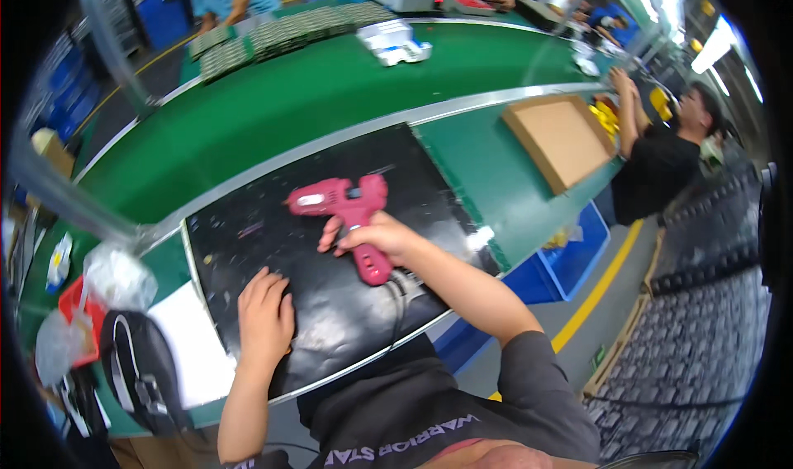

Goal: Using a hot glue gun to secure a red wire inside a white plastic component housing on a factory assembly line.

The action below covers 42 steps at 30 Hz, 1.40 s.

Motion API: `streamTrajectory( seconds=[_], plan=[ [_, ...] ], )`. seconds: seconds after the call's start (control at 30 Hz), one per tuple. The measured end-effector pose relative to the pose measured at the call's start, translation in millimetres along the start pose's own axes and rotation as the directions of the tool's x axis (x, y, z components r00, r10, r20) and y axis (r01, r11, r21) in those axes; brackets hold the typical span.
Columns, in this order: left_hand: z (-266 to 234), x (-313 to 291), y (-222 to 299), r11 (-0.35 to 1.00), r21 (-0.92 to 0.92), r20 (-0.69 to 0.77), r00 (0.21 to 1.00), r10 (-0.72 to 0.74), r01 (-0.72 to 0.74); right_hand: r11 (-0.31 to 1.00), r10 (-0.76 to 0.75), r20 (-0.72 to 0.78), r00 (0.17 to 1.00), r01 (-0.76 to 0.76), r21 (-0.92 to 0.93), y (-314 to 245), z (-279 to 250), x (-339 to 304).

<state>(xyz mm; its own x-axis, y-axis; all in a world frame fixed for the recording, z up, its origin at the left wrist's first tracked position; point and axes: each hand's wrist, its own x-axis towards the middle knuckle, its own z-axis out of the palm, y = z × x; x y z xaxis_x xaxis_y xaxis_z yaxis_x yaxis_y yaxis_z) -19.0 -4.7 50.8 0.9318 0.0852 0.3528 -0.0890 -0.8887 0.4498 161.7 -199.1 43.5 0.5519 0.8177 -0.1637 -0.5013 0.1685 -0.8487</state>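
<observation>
Dark grey cloth of the person's own T-shirt (396, 426) comes closest, just below the near edge of the green table (458, 159). On that table lies a black mat (330, 312), set at a slant. Above the middle of the mat, the right hand (380, 239) has hold of a pink glue gun (343, 201), its fingers curled round the handle and their tips showing on the handle's left side. The nozzle points toward the mat's left edge; whether the gun touches the mat, I cannot tell. A dark cord (401, 308) hangs from the base of the handle and runs to the mat's near edge.

Near the left edge of the mat, the left hand (266, 312) rests palm down, fingers stretched out and loose.

Toward the table's left end, a sheet of white paper (194, 345) sits beside the mat, with a black bag (140, 374) next to it, near the near edge. Farther left are a red basket (92, 324) and a clear plastic bag (120, 275).

Near the table's right end stands a shallow cardboard box (566, 143), and a blue bin (578, 258) is below the near edge there. Beyond the far edge runs a green belt (273, 130).
</observation>
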Motion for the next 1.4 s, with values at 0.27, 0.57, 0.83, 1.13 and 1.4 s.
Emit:
streamTrajectory(
  seconds=[0.27,0.57,0.83,1.13,1.4],
  plan=[
    [-1,-2,8,0.999,0.013,-0.060,0.998,0.035,-0.034,1.000,-0.024,0.023,0.999,0.024,0.016,0,3,-2],
    [-2,-1,8,0.912,-0.312,-0.002,0.960,-0.279,0.264,0.999,-0.042,0.025,0.999,0.042,0.017,0,-1,0],
    [-3,-5,9,0.962,-0.266,-0.079,0.993,-0.086,0.063,0.997,-0.057,0.043,0.997,0.055,0.054,3,2,0],
    [11,-9,3,0.884,-0.443,-0.069,0.978,-0.196,0.145,0.996,-0.065,0.024,0.998,0.064,0.056,4,1,-2],
    [-1,-2,7,0.863,-0.396,0.073,0.948,-0.310,0.313,0.997,-0.062,0.015,0.998,0.062,0.043,1,2,-3]
  ],
)
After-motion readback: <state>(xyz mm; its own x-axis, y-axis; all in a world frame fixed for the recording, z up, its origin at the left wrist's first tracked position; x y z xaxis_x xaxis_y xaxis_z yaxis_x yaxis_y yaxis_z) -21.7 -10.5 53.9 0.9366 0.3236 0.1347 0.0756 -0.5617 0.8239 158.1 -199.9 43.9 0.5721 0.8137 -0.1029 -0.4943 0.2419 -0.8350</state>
